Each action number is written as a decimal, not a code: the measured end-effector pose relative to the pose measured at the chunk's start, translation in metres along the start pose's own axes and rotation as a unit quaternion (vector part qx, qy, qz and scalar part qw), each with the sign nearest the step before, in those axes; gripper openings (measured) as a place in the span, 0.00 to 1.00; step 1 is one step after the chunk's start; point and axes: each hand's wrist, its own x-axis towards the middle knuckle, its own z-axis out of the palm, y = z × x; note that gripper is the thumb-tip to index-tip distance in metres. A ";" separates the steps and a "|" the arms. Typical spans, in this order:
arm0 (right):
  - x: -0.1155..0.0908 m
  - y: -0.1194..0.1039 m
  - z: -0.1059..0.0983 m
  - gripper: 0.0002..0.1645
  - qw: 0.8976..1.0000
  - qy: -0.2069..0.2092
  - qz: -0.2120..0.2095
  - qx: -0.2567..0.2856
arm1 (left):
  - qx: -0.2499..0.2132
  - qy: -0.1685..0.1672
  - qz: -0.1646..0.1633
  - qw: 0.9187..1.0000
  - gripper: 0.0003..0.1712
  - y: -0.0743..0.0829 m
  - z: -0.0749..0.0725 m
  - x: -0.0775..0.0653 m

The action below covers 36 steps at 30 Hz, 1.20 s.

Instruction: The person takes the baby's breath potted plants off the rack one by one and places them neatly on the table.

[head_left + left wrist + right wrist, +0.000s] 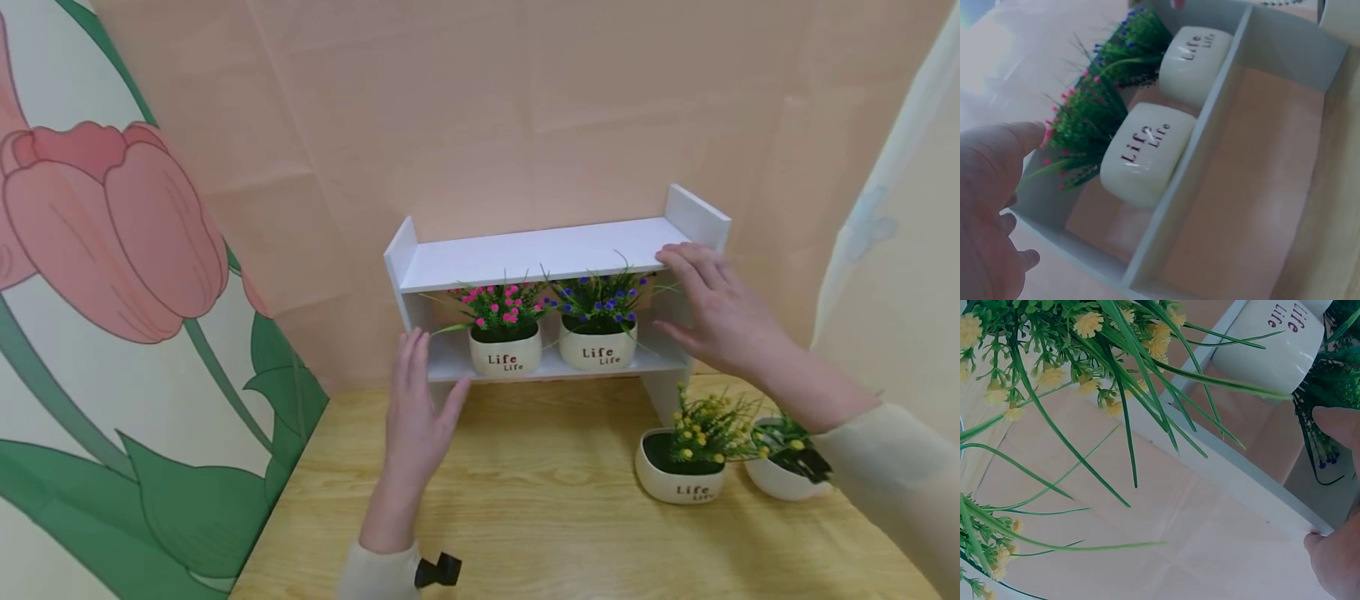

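White shelf (540,252) stands on the wood-grain bench (517,492), against a pinkish wall covering (525,108). Left hand (415,417) is at the shelf's left end, fingers extended together and thumb spread wide, holding nothing; contact with the side panel cannot be confirmed. Right hand (720,308) is at the right end, fingers extended over the upper board's front corner, thumb held wide below, nothing gripped. On the lower board, side by side and upright, sit a pot of pink flowers (506,337) at left and a pot of blue flowers (597,337) at right. A pot of yellow flowers (684,471) stands on the bench near the shelf's right leg; beside it, a second white pot (783,477) is partly hidden by the right sleeve (892,467).
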 end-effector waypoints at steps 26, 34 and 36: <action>0.000 0.001 0.003 0.67 1.000 0.004 0.004 0.001 | -0.048 -0.093 -0.079 0.991 0.51 -0.013 0.035 0.012; -0.001 0.000 0.002 0.65 1.000 0.005 0.001 -0.003 | -0.044 -0.126 -0.127 0.983 0.57 -0.014 0.047 0.033; -0.001 0.001 0.003 0.65 1.000 0.009 -0.004 -0.002 | -0.038 -0.129 -0.132 0.982 0.58 -0.015 0.051 0.040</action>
